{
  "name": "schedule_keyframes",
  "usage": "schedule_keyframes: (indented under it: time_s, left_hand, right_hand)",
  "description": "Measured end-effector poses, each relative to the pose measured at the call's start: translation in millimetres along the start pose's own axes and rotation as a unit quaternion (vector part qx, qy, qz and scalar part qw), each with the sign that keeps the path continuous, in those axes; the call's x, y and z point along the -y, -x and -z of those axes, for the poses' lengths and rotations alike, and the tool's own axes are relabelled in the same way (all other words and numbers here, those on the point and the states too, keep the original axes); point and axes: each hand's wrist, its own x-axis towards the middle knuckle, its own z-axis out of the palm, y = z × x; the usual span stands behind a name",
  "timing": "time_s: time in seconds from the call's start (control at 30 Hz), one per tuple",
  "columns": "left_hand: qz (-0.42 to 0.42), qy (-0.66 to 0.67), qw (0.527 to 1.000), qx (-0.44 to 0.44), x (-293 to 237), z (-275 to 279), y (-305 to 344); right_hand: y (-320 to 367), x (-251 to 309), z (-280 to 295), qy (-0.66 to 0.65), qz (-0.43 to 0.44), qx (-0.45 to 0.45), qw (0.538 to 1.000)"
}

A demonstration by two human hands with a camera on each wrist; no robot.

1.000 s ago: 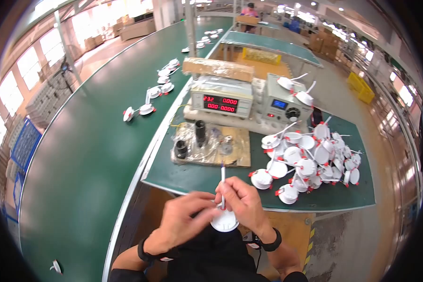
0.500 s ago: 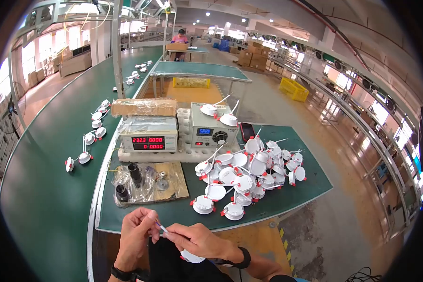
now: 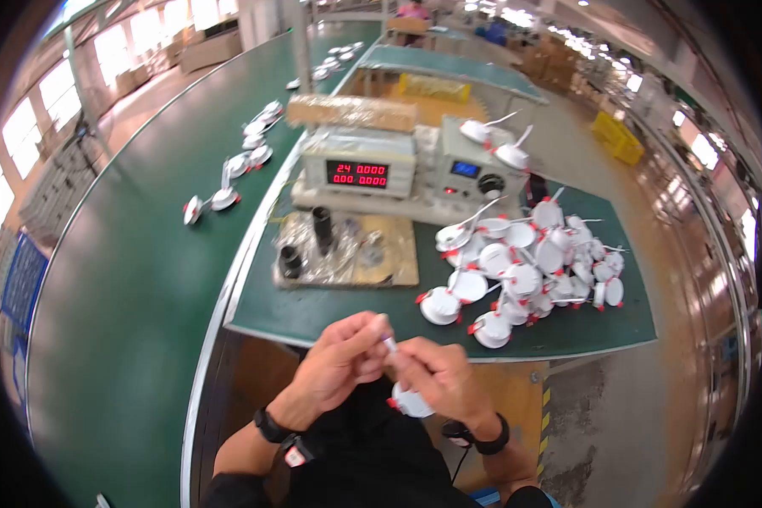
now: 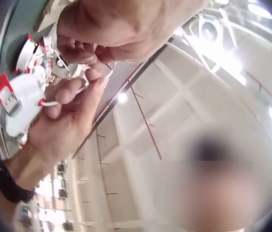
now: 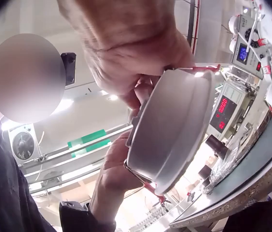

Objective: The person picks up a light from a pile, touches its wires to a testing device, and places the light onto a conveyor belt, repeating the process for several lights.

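My right hand [image 3: 440, 381] pinches the white cable [image 4: 54, 103] of a round white downlight [image 3: 412, 402], which hangs below the fingers. In the right wrist view the downlight's deep rim and red-tipped spring clips show large beneath that hand. My left hand [image 3: 343, 360] meets the right one at the cable's free end, its thumb and fingers pinching the thin wires there. A blue wire [image 4: 109, 67] shows between the two hands in the left wrist view. The left fingertips partly hide the wire ends.
Many downlights [image 3: 523, 279] lie heaped on the green table's right side. Behind stand a meter [image 3: 357, 169] with red digits and a grey power unit [image 3: 474, 173] bearing two more lamps. A wooden board [image 3: 395, 254] holds black cylinders [image 3: 323, 230]. The green conveyor [image 3: 135, 279] runs along the left.
A second ago the cable stood upright and my left fingers were near its base. The left hand has since moved to the wire end. The head view swung right, then back.
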Motion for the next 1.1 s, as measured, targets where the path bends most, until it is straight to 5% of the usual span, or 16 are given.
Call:
schedule_keyframes:
  time_s: [0.1, 0.2, 0.3, 0.43, 0.47, 0.57, 0.67, 0.77, 0.8, 1.1]
  left_hand:
    - [-0.110, -0.085, 0.989, -0.051, 21, -7, -1]
    - [-0.267, -0.263, 0.924, -0.078, 27, -7, -1]
    - [-0.309, -0.337, 0.879, -0.133, 38, 8, -14]
    - [-0.292, -0.401, 0.857, -0.136, 32, 14, -13]
    - [-0.250, -0.307, 0.912, -0.107, 33, 23, -16]
    - [-0.192, -0.209, 0.958, -0.030, 30, 44, -16]
    - [-0.064, -0.278, 0.956, 0.073, 53, 73, -24]
    - [-0.002, -0.028, 1.000, 0.005, 49, 64, -39]
    - [-0.040, -0.036, 0.998, -0.017, 49, 65, -48]
    - [0.092, 0.026, 0.995, 0.038, 24, 70, -92]
  right_hand:
    - [1, -1, 5, -0.028, -0.013, -0.007, 1.000]
    - [-5, -3, 3, -0.027, -0.007, -0.006, 1.000]
    - [-12, -6, -5, -0.054, -0.037, 0.003, 0.998]
    - [-24, -14, -21, -0.121, -0.098, -0.010, 0.988]
    - [-28, -13, -24, -0.120, -0.109, -0.014, 0.987]
    - [-50, -30, -25, -0.144, -0.092, -0.044, 0.984]
    - [-84, -41, -21, -0.124, -0.121, -0.064, 0.983]
    - [-113, -73, -19, -0.091, -0.114, -0.077, 0.986]
    - [-121, -80, -17, -0.089, -0.114, -0.080, 0.986]
    - [-164, -108, 10, 0.003, -0.166, -0.034, 0.986]
